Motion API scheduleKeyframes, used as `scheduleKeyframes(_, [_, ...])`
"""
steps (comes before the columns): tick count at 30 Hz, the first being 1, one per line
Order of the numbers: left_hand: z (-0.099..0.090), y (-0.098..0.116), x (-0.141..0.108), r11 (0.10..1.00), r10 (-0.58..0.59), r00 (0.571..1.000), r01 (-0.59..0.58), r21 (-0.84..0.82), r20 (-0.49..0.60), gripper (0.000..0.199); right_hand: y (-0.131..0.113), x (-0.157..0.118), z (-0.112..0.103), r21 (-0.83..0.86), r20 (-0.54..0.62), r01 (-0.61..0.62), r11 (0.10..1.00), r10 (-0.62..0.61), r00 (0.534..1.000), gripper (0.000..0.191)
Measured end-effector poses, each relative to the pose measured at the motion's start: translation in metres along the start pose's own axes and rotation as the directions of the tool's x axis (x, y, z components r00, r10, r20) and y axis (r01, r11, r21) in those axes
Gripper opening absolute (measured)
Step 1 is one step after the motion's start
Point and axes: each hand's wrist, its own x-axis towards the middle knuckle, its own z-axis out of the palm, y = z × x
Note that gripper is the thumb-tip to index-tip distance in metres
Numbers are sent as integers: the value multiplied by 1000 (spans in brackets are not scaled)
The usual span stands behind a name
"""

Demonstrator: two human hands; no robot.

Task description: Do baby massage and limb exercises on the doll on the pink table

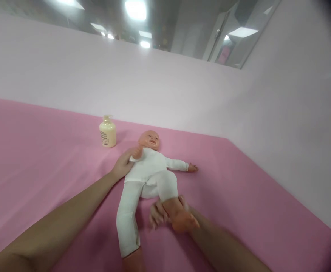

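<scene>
A baby doll (pixel 145 166) with a white cloth body and hard tan head, hands and feet lies on its back on a pink surface. My left hand (pixel 123 163) is closed at the doll's arm on the left, by its small raised hand (pixel 137 152); my fingertips are hidden there. Its other arm (pixel 178 164) stretches out to the right. From beneath, my right hand (pixel 158 214) is curled around the ankle of the bent leg (pixel 168 185), its fingers somewhat blurred. The other leg (pixel 128 215) lies straight toward me.
A cream pump bottle (pixel 108 133) stands on the pink padded surface (pixel 54 151), left of the doll's head. Pale walls (pixel 281 113) border the surface at the back and right. Above the back wall, a glass or mirror panel (pixel 165 26) shows ceiling lights.
</scene>
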Motion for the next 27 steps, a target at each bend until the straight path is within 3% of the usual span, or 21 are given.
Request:
scheduleKeyframes(2, [-1,6,-1,978,179,964,-195,70,194,36,-8,2,8,154,-148,130,979,-107,983,64])
scheduleKeyframes(3, [-2,8,-1,960,237,938,-267,91,253,40,-13,3,13,182,-273,149,972,-96,957,61])
scheduleKeyframes(5, [-4,10,-1,936,275,915,-324,134,295,47,-22,7,21,186,-459,133,973,-34,888,58])
scheduleKeyframes(9, [-4,9,-1,923,280,915,-340,182,291,52,-30,10,27,179,-546,117,977,0,838,59])
scheduleKeyframes(16, [-3,9,-1,925,287,916,-341,165,280,54,-28,10,24,147,-511,107,983,-17,859,65])
scheduleKeyframes(19, [-3,9,-1,949,244,935,-285,135,258,48,-27,9,25,145,-480,109,983,-27,877,64])
scheduleKeyframes(24, [1,6,-1,999,-2,1000,1,41,23,38,-16,5,18,128,-295,94,987,-53,954,62])
scheduleKeyframes(27, [3,4,2,983,-175,976,168,-68,-128,36,-7,1,9,93,-93,21,995,-13,996,62])
